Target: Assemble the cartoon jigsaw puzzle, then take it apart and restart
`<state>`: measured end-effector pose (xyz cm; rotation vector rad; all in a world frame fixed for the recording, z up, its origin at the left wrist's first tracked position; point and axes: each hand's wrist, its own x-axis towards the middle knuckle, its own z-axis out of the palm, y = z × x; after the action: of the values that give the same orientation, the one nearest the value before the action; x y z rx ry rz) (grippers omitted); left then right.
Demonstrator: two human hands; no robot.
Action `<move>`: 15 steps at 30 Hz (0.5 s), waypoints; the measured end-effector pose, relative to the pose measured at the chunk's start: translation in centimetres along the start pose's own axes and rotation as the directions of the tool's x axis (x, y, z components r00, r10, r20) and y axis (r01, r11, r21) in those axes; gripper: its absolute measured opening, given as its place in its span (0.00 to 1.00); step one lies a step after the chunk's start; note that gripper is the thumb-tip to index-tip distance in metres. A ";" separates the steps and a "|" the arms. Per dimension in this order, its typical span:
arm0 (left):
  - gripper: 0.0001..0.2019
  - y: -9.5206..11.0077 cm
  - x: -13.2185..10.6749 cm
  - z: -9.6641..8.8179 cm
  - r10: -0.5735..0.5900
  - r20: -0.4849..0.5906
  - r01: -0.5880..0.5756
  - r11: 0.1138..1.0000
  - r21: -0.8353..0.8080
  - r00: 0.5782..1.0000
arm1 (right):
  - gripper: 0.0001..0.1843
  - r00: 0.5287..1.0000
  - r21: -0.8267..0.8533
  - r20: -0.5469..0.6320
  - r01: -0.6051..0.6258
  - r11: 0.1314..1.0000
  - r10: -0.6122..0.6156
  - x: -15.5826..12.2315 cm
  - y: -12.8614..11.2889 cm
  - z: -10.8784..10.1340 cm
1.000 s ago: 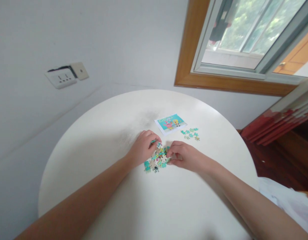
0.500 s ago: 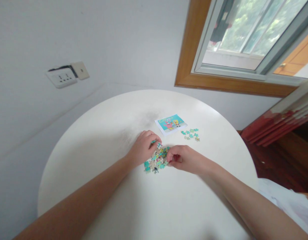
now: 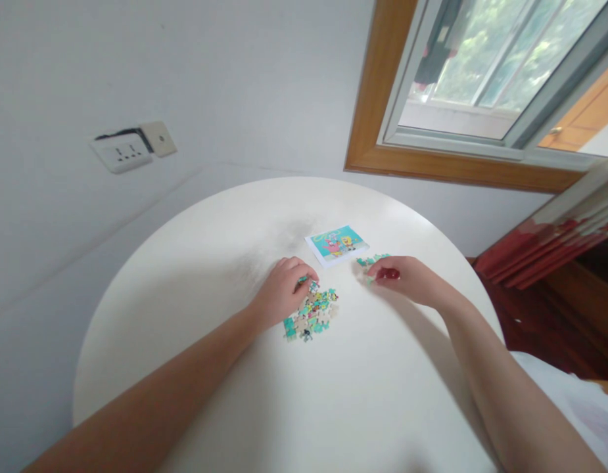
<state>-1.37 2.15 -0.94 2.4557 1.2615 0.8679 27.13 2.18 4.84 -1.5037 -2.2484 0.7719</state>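
At the middle of the white table point(image 3: 304, 407), a pile of jigsaw puzzle pieces point(image 3: 313, 315) in teal, beige and yellow lies loose. My left hand point(image 3: 285, 289) rests at the pile's upper left edge, with thumb and fingers curled round a few puzzle pieces point(image 3: 304, 280). Farther right, my right hand point(image 3: 399, 279) is pinched on a pale green puzzle piece point(image 3: 370, 280), low over a smaller group of pieces point(image 3: 365, 261). My fingers hide most of that group.
A picture card point(image 3: 337, 244) with cartoon figures on teal lies behind the pile. The table's round edge runs near the wall. A wall socket point(image 3: 122, 152) is at the left, a wood-framed window point(image 3: 456, 167) at the right, and a red and white curtain point(image 3: 545, 243) beside it.
My right hand has moved from the main pile rightward and away from me to the smaller group, carrying a puzzle piece. My left hand has stayed in place.
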 end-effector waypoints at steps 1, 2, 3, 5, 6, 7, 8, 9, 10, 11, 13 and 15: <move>0.09 0.0 0.0 0.0 0.000 0.001 0.000 1.000 0.001 1.000 | 0.11 0.999 -0.041 0.006 -0.046 0.998 0.047 0.0 0.7 -0.4; 0.09 0.0 0.0 0.0 0.000 0.001 0.000 1.000 0.002 1.000 | 0.11 0.996 -0.078 0.013 -0.082 0.994 0.083 0.1 1.2 -0.6; 0.09 -0.1 0.0 0.0 0.000 0.000 0.000 1.000 0.002 1.000 | 0.11 0.994 -0.108 0.017 -0.104 0.989 0.106 0.1 1.6 -0.8; 0.09 -0.2 0.0 0.1 0.002 0.001 -0.002 1.000 0.002 1.000 | 0.12 0.992 -0.162 -0.016 -0.125 0.979 0.124 0.1 2.1 -1.0; 0.09 -0.2 0.0 0.1 0.003 0.000 -0.003 1.000 0.002 1.000 | 0.13 0.991 -0.183 -0.050 -0.130 0.974 0.123 0.1 2.1 -1.1; 0.09 -0.2 0.0 0.1 0.003 -0.001 -0.003 1.000 0.001 1.000 | 0.13 0.989 -0.201 -0.089 -0.136 0.970 0.120 0.1 2.1 -1.2; 0.09 -0.3 0.0 0.1 0.003 -0.002 -0.003 1.000 0.002 1.000 | 0.14 0.986 -0.216 -0.123 -0.139 0.966 0.115 0.1 1.9 -1.2; 0.09 -0.3 0.0 0.1 0.004 -0.002 -0.004 1.000 0.001 1.000 | 0.13 0.984 -0.228 -0.144 -0.139 0.964 0.108 0.1 1.8 -1.2; 0.10 -0.3 0.0 0.1 0.004 -0.001 -0.004 1.000 0.001 1.000 | 0.12 0.984 -0.237 -0.149 -0.136 0.962 0.102 0.0 1.6 -1.2; 0.10 -0.3 0.0 0.2 0.005 -0.001 -0.005 1.000 0.001 1.000 | 0.11 0.986 -0.244 -0.136 -0.131 0.961 0.100 0.0 1.4 -1.1; 0.10 -0.3 0.0 0.2 0.007 -0.002 -0.007 1.000 0.000 1.000 | 0.09 0.992 -0.261 -0.076 -0.119 0.958 0.102 0.0 1.0 -0.7; 0.10 -0.3 0.0 0.2 0.006 -0.006 -0.006 1.000 -0.002 1.000 | 0.08 0.994 -0.280 -0.023 -0.108 0.954 0.106 0.1 0.9 -0.1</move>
<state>-1.44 2.34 -1.20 2.4582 1.2553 0.8788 27.85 2.56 4.37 -1.7649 -2.3654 0.4878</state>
